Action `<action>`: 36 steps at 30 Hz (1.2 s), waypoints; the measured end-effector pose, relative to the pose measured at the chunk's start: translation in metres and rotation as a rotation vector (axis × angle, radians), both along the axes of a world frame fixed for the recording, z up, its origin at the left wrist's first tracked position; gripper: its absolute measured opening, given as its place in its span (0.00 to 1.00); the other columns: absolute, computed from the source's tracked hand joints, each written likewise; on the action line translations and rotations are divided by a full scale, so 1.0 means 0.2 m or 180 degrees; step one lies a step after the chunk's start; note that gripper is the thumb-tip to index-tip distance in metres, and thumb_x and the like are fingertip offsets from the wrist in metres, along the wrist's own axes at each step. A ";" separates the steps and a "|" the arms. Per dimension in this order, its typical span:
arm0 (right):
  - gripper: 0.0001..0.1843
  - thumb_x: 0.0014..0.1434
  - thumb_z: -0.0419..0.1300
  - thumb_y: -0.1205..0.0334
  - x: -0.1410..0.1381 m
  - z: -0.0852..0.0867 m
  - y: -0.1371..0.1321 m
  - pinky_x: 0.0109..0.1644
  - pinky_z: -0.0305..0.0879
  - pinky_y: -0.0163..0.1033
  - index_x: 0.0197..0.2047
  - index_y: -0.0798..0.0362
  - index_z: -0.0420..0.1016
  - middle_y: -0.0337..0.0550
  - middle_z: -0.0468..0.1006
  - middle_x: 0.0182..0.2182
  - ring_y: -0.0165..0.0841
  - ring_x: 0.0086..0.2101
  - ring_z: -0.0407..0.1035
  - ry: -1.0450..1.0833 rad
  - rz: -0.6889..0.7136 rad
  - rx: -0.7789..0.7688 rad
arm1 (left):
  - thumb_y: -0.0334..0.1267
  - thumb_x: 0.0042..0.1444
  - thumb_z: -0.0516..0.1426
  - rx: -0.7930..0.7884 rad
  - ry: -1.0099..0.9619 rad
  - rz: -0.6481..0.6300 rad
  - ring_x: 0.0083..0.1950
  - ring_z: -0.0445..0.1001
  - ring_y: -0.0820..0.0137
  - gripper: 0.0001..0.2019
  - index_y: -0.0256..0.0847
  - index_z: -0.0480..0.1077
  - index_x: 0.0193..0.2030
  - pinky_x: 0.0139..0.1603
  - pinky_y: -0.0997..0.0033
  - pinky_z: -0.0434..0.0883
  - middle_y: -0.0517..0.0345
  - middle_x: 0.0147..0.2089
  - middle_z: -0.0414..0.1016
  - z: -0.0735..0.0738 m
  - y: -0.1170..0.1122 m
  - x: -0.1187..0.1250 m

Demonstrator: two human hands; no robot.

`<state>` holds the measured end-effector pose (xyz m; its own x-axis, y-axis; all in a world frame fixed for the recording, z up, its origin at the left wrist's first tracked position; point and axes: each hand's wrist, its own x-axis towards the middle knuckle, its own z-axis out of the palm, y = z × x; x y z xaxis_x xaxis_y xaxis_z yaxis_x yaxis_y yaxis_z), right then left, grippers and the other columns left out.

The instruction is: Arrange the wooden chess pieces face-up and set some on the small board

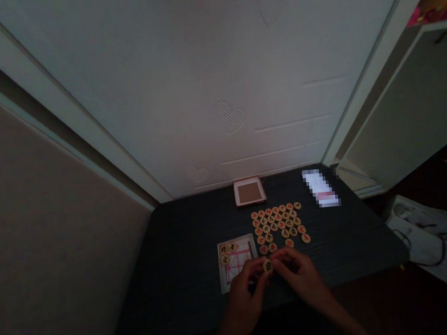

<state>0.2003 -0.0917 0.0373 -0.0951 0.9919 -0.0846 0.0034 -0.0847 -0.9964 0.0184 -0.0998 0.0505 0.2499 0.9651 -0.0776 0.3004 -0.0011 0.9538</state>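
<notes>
Between the fingertips of my left hand and my right hand is a round Chinese chess piece with a dark character; both hands pinch it. Beside my left hand lies a shallow white box with pink lines inside. Three pieces sit in its upper left part: one in the corner, one to its right and one below. Just beyond my hands, several Chinese chess pieces with red or dark characters lie in loose rows on the table. My left hand covers the box's lower right part.
The dark table stands against a white panel with embossed hearts. A pinkish square case lies at its back edge. A blurred pale item lies at the back right. White bags or boxes are on the floor at right.
</notes>
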 end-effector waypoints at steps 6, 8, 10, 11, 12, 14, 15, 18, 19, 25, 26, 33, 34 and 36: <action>0.18 0.64 0.64 0.44 0.01 0.02 0.00 0.50 0.73 0.44 0.44 0.51 0.80 0.46 0.84 0.41 0.41 0.43 0.79 -0.0029 0.0166 0.0063 | 0.43 0.68 0.57 -0.0098 -0.0135 0.0034 0.43 0.82 0.64 0.12 0.45 0.73 0.56 0.49 0.65 0.76 0.55 0.45 0.84 0.01 0.01 0.00; 0.17 0.63 0.65 0.45 0.01 0.02 0.00 0.52 0.73 0.44 0.45 0.51 0.80 0.47 0.84 0.43 0.41 0.44 0.79 0.0035 0.0238 0.0070 | 0.43 0.68 0.58 -0.0128 -0.0162 0.0065 0.43 0.83 0.63 0.13 0.45 0.73 0.56 0.50 0.64 0.77 0.54 0.46 0.84 0.01 0.01 0.00; 0.17 0.62 0.67 0.47 0.01 0.02 0.00 0.53 0.73 0.45 0.46 0.51 0.80 0.47 0.84 0.43 0.41 0.44 0.79 0.0100 0.0306 0.0061 | 0.44 0.67 0.58 -0.0137 -0.0184 0.0104 0.44 0.83 0.63 0.13 0.45 0.73 0.55 0.50 0.64 0.77 0.53 0.48 0.84 0.02 0.01 0.00; 0.17 0.62 0.67 0.47 0.01 0.02 -0.01 0.52 0.73 0.45 0.47 0.51 0.80 0.47 0.84 0.43 0.41 0.44 0.79 0.0113 0.0324 0.0061 | 0.44 0.67 0.58 -0.0142 -0.0193 0.0123 0.44 0.83 0.63 0.13 0.45 0.73 0.55 0.50 0.64 0.77 0.52 0.49 0.84 0.02 0.01 0.00; 0.17 0.62 0.67 0.48 0.01 0.03 -0.01 0.52 0.73 0.45 0.47 0.51 0.80 0.47 0.84 0.43 0.40 0.44 0.79 0.0110 0.0330 0.0072 | 0.44 0.67 0.58 -0.0147 -0.0201 0.0137 0.44 0.83 0.63 0.13 0.45 0.73 0.55 0.50 0.64 0.77 0.52 0.49 0.84 0.02 0.01 0.00; 0.17 0.62 0.67 0.48 0.01 0.03 -0.01 0.51 0.74 0.44 0.47 0.51 0.80 0.47 0.84 0.42 0.40 0.43 0.78 0.0075 0.0319 0.0104 | 0.44 0.67 0.58 -0.0149 -0.0206 0.0142 0.44 0.83 0.63 0.13 0.45 0.74 0.55 0.51 0.64 0.77 0.52 0.48 0.84 0.03 0.01 0.00; 0.17 0.62 0.67 0.47 0.01 0.03 -0.01 0.51 0.74 0.44 0.47 0.51 0.80 0.46 0.84 0.42 0.39 0.42 0.78 0.0053 0.0302 0.0119 | 0.44 0.67 0.59 -0.0149 -0.0202 0.0133 0.45 0.83 0.63 0.13 0.45 0.73 0.55 0.51 0.64 0.76 0.52 0.48 0.85 0.04 0.01 0.00; 0.17 0.62 0.67 0.47 0.00 0.03 -0.02 0.50 0.74 0.42 0.46 0.50 0.81 0.46 0.84 0.42 0.39 0.42 0.78 -0.0029 0.0285 0.0148 | 0.43 0.66 0.59 -0.0123 -0.0162 0.0131 0.46 0.83 0.62 0.12 0.44 0.73 0.53 0.51 0.64 0.76 0.52 0.46 0.85 0.04 0.01 0.00; 0.16 0.62 0.67 0.47 0.00 0.03 -0.02 0.50 0.73 0.42 0.46 0.50 0.81 0.46 0.84 0.42 0.39 0.42 0.78 -0.0070 0.0291 0.0164 | 0.43 0.66 0.59 -0.0103 -0.0134 0.0155 0.45 0.83 0.62 0.11 0.44 0.73 0.52 0.50 0.64 0.76 0.52 0.45 0.85 0.04 0.01 0.01; 0.12 0.63 0.65 0.53 -0.03 0.02 -0.05 0.49 0.73 0.43 0.46 0.49 0.82 0.45 0.85 0.41 0.39 0.41 0.78 -0.0446 0.0272 0.0410 | 0.46 0.64 0.60 -0.0034 0.0019 0.0419 0.34 0.82 0.64 0.10 0.43 0.74 0.45 0.38 0.69 0.75 0.60 0.30 0.83 0.02 0.02 0.02; 0.12 0.63 0.65 0.53 -0.04 0.02 -0.05 0.49 0.73 0.43 0.46 0.49 0.82 0.44 0.85 0.41 0.39 0.41 0.78 -0.0490 0.0272 0.0468 | 0.47 0.64 0.60 -0.0031 0.0002 0.0447 0.34 0.82 0.64 0.10 0.43 0.74 0.44 0.38 0.69 0.75 0.60 0.30 0.82 0.02 0.02 0.02; 0.14 0.64 0.65 0.53 -0.06 0.03 -0.05 0.49 0.73 0.43 0.50 0.48 0.81 0.44 0.85 0.42 0.39 0.42 0.77 -0.0487 0.0209 0.0483 | 0.48 0.67 0.56 0.0043 -0.0075 0.0474 0.35 0.83 0.64 0.13 0.42 0.78 0.44 0.38 0.69 0.77 0.55 0.38 0.85 0.05 0.02 0.00; 0.14 0.64 0.65 0.52 -0.06 0.03 -0.05 0.49 0.73 0.43 0.50 0.48 0.81 0.45 0.85 0.42 0.39 0.42 0.77 -0.0468 0.0175 0.0458 | 0.48 0.67 0.56 0.0042 -0.0071 0.0451 0.35 0.83 0.64 0.13 0.43 0.78 0.46 0.39 0.68 0.77 0.54 0.39 0.85 0.06 0.02 0.00; 0.15 0.64 0.64 0.51 -0.07 0.02 -0.04 0.50 0.73 0.44 0.49 0.48 0.81 0.46 0.84 0.43 0.40 0.43 0.77 -0.0424 0.0104 0.0406 | 0.47 0.68 0.56 -0.0014 -0.0104 0.0350 0.38 0.83 0.64 0.13 0.43 0.77 0.50 0.44 0.67 0.77 0.53 0.44 0.85 0.07 0.01 -0.01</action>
<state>0.1870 -0.1004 0.0410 -0.1238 0.9919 0.0278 0.1368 0.0448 -0.9896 0.0161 -0.0976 0.0635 0.1449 0.9866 -0.0754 0.2673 0.0343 0.9630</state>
